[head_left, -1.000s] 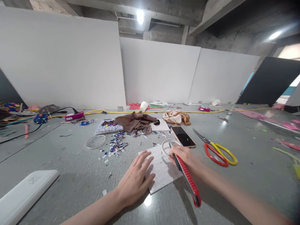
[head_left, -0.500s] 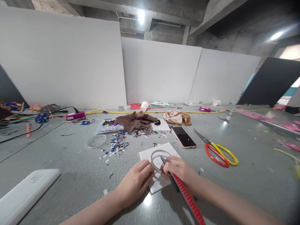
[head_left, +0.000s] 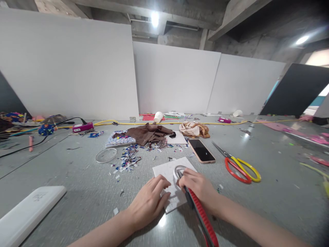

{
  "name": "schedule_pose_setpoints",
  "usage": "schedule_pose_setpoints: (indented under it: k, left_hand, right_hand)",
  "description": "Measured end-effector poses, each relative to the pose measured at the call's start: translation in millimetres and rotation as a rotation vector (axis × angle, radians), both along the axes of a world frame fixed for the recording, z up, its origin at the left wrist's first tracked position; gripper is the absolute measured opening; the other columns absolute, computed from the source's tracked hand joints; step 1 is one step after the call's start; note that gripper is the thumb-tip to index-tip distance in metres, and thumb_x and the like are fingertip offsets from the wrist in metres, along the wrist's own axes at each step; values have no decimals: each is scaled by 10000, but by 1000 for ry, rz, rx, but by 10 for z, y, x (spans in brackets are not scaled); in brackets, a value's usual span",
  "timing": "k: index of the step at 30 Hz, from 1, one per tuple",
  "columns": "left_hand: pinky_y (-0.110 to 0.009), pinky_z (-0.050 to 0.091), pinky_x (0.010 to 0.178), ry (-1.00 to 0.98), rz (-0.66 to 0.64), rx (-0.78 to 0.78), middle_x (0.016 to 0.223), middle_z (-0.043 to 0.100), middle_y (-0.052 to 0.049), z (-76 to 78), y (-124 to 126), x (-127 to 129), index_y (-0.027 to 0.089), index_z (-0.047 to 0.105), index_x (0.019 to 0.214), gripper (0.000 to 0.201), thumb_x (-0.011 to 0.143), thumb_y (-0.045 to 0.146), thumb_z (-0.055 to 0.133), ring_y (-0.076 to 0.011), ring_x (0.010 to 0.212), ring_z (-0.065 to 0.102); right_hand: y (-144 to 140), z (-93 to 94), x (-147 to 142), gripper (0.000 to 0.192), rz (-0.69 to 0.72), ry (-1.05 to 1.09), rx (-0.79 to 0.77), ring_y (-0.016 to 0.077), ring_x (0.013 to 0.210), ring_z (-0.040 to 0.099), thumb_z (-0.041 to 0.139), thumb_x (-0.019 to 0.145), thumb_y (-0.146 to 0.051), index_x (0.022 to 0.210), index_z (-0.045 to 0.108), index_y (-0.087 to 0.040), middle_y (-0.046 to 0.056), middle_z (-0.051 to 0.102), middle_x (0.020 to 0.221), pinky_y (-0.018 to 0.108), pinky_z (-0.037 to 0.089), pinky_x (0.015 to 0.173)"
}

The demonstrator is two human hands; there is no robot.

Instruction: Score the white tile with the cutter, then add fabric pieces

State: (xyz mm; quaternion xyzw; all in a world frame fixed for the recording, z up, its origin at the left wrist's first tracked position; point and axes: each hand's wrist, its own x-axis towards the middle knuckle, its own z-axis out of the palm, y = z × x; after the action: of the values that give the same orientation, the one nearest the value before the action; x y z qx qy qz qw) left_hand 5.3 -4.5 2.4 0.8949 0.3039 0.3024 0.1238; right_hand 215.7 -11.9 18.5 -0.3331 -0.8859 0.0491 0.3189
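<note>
1. Head view, surroundings: grey floor (head_left: 77,192) strewn with paper scraps (head_left: 128,158). Phone (head_left: 201,151) lies face up just beyond the sheet; scissors (head_left: 238,164) with red and yellow handles to its right. A second clear ring (head_left: 106,155) lies left of the scraps. Brown cloth (head_left: 147,133) and tan cloth (head_left: 193,129) lie farther back, a paper cup (head_left: 157,116) and yellow cable (head_left: 164,122) near the white panels (head_left: 174,79). White slab (head_left: 28,209) at lower left.
2. Head view, sheet (head_left: 169,171): white, flat on the floor between both hands, its near part covered by them. A clear ring (head_left: 178,170) rests on it, partly hidden by the right fingers.
3. Head view, left hand (head_left: 149,200): palm down, fingers loosely spread, pressing the sheet's near left part; grips nothing.
4. Head view, right hand (head_left: 196,187): closed around a red and black knife (head_left: 202,214), tip pointing at the ring, handle running back along the forearm.
</note>
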Motion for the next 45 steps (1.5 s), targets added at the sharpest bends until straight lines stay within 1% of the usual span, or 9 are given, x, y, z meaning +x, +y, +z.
schedule_pose_setpoints:
  k: [4,8,10,12,18,27,32,40,45]
  left_hand:
    - [-326,466,788,-5,83,-86,1008,541,-65,10,25,-8,189,403,1053,196,868,220,458,-187,915,542]
    - [-403,413,928,190,-70,-41,1233,508,-93,79,25,12,206,428,1212,449,810,350,569,-250,1119,482]
    - [-440,378,965,272,-108,-11,1281,492,-82,102,15,28,230,451,1233,471,807,390,574,-270,1163,454]
    - [-453,370,968,298,-81,15,1269,509,-70,108,4,42,240,486,1208,399,835,372,542,-267,1155,461]
    - [-416,442,858,259,61,48,1108,586,-66,89,-15,63,194,571,903,126,837,295,533,-255,1041,515]
    - [-411,471,719,328,192,120,922,574,-77,79,-64,82,179,554,861,162,800,328,538,-257,854,526]
    - [-399,465,712,329,205,94,905,543,-73,99,-63,89,183,538,855,166,791,337,538,-250,848,504]
    - [-408,458,728,313,191,66,927,529,-78,104,-49,88,182,528,872,163,795,325,536,-255,869,487]
    - [-408,454,734,314,182,56,927,525,-77,96,-53,82,180,523,861,158,792,322,541,-254,871,481]
  right_hand:
    - [46,32,56,108,-178,62,-226,138,678,472,449,788,-101,740,482,-192,1,494,736,235,347,587]
    - [103,8,86,112,-247,136,-362,132,726,501,455,768,-94,735,473,-199,-8,514,778,226,373,626]
    - [125,-6,95,112,-260,135,-335,132,725,504,460,773,-99,725,455,-200,-11,515,767,227,377,633]
    - [131,-3,107,125,-275,92,-272,131,705,499,447,786,-93,723,440,-200,-10,511,757,228,377,624]
    - [100,53,127,140,-267,-252,54,174,756,489,436,797,-58,754,456,-190,26,526,739,255,377,642]
    - [112,77,136,114,-297,-382,59,168,708,501,470,797,-81,777,452,-192,18,537,747,253,353,605]
    - [127,53,142,76,-229,-191,-117,160,702,503,470,793,-125,772,450,-195,2,536,733,261,362,629]
    - [93,110,112,103,-167,298,-576,126,640,479,389,848,-176,766,435,-219,-38,488,655,222,376,579]
    - [113,21,67,91,-99,408,-698,99,531,406,403,844,-211,757,430,-217,-58,419,594,206,354,516]
